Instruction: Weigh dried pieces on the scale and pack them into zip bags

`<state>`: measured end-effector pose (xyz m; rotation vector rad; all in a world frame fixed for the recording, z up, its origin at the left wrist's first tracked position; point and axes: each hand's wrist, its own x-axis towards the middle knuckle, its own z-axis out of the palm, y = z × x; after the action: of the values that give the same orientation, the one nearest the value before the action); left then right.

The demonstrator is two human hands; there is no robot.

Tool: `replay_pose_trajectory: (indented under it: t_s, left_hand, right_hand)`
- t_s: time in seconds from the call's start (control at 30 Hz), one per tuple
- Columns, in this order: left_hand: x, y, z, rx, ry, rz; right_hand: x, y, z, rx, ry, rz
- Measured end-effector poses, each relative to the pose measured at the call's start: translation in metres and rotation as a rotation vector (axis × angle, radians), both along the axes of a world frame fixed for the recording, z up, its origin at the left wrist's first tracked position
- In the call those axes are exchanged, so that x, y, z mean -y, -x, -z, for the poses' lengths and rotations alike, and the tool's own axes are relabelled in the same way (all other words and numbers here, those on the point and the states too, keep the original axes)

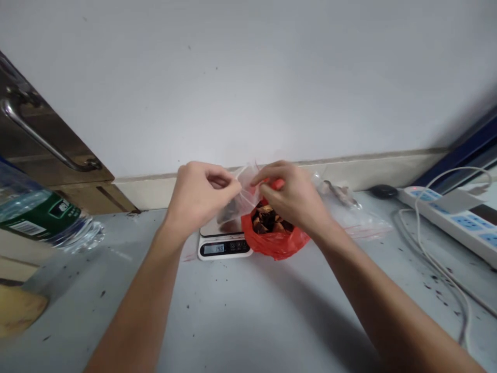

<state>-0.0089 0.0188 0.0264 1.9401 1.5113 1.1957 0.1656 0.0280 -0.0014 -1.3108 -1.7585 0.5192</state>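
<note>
A clear plastic bag [247, 192] is stretched between my two hands above a white digital scale [226, 247] with a lit display. My left hand [204, 194] pinches the bag's left side, thumb against fingers. My right hand [289, 194] has its fingers closed on the bag's right side, over a red plastic bag [276, 244]. Brown dried pieces [266, 217] fill the open red bag, which sits against the scale's right side. The lower part of the clear bag, with something dark in it, rests over the scale's plate.
On the left are a large water bottle [42, 212], a metal handle [46, 140] and a yellowish object [19, 311]. Clear bags [357, 217], a black mouse-like object [383, 191], a power strip [462, 223] and a looping white cable [430, 256] lie on the right.
</note>
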Motion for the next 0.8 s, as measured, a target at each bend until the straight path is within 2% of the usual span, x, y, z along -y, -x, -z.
replay_pose_trajectory:
  t_s: [0.17,0.3,0.37,0.47,0.57,0.67,0.8]
  left_hand:
    - [0.001,-0.006,0.002,-0.066,-0.044,0.082]
    - [-0.015,0.009,0.009,0.094,-0.156,-0.084]
    - [-0.023,0.016,0.013,0.214,-0.004,-0.087]
    - [-0.028,0.019,0.018,0.448,0.247,0.074]
    - [-0.031,0.015,0.019,0.570,0.260,0.108]
    - [-0.033,0.008,0.018,0.583,0.248,0.116]
    - [-0.034,-0.004,0.019,0.552,0.207,0.153]
  right_hand:
    - [0.002,-0.004,-0.007,0.027,0.231,-0.238]
    - [0.002,-0.023,-0.014,-0.073,0.236,-0.359]
    - [0.001,-0.032,-0.016,-0.140,0.227,-0.371]
    - [-0.002,-0.046,-0.017,-0.197,0.204,-0.401]
    - [-0.007,-0.064,-0.016,-0.091,0.167,-0.436]
    - [-0.010,-0.090,-0.018,0.121,0.186,-0.460]
    - [-0.007,-0.123,-0.024,0.270,0.280,-0.354]
